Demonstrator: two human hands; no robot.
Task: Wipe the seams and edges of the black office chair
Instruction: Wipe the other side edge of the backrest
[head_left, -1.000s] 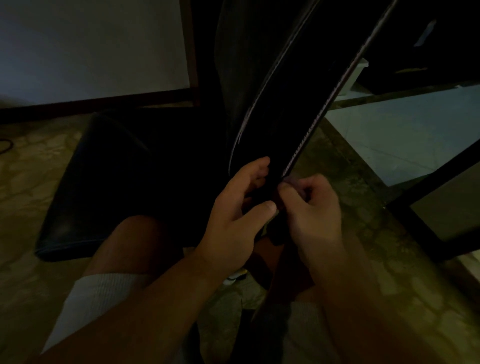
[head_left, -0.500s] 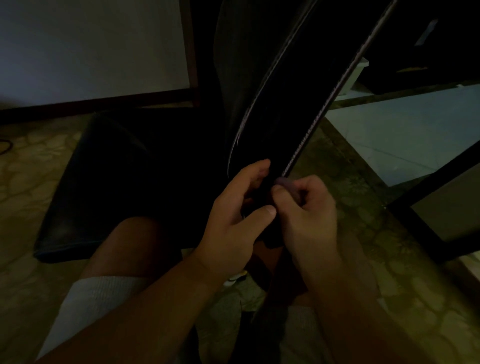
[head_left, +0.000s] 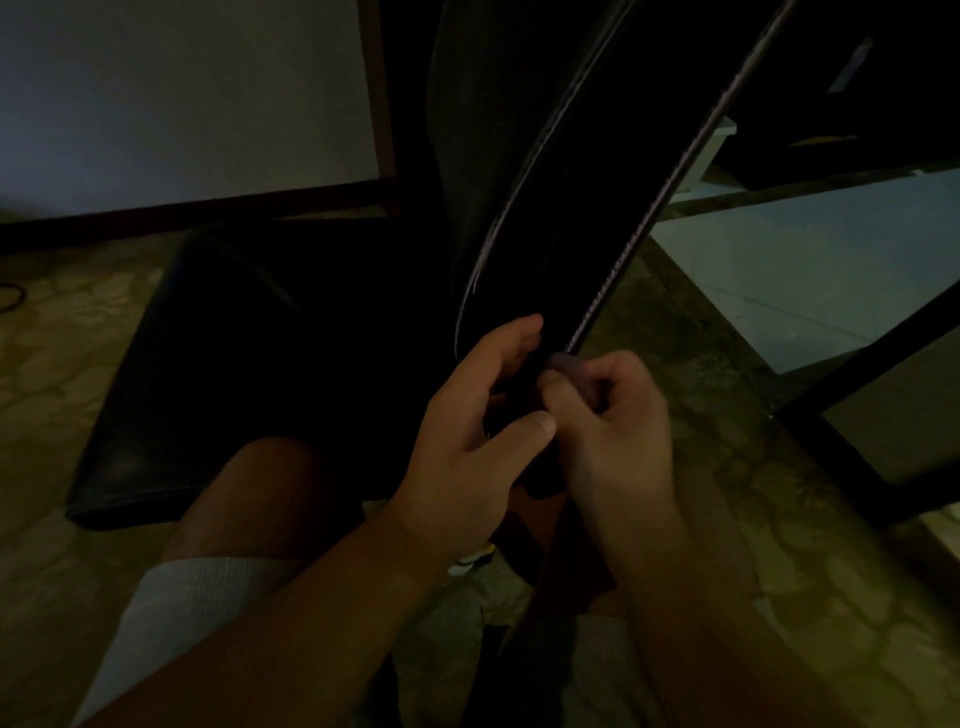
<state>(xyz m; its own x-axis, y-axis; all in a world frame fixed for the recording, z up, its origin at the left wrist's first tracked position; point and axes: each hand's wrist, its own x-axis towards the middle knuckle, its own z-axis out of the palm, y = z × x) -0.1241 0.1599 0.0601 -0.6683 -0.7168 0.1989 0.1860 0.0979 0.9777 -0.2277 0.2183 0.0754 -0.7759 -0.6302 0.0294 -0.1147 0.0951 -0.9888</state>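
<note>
The black office chair's backrest (head_left: 613, 208) rises edge-on in front of me, with a stitched seam (head_left: 649, 218) running down its right edge and a pale seam line on its left. Its seat cushion (head_left: 218, 374) lies to the left. My left hand (head_left: 483, 431) grips the lower end of the backrest, fingers curled round its left side and thumb across the front. My right hand (head_left: 613, 415) pinches a small purplish cloth (head_left: 563, 364) against the bottom of the stitched seam. The scene is dim.
My knees, in pale shorts (head_left: 176, 618), sit under the chair on a patterned floor (head_left: 753, 519). A dark table leg frame (head_left: 857, 415) stands at the right. A dark skirting board (head_left: 182, 213) and pale wall lie at the back left. A cable (head_left: 13, 299) lies at far left.
My right hand with the cloth has slid slightly up and left along the lower end of the stitched seam. My left hand has kept its grip.
</note>
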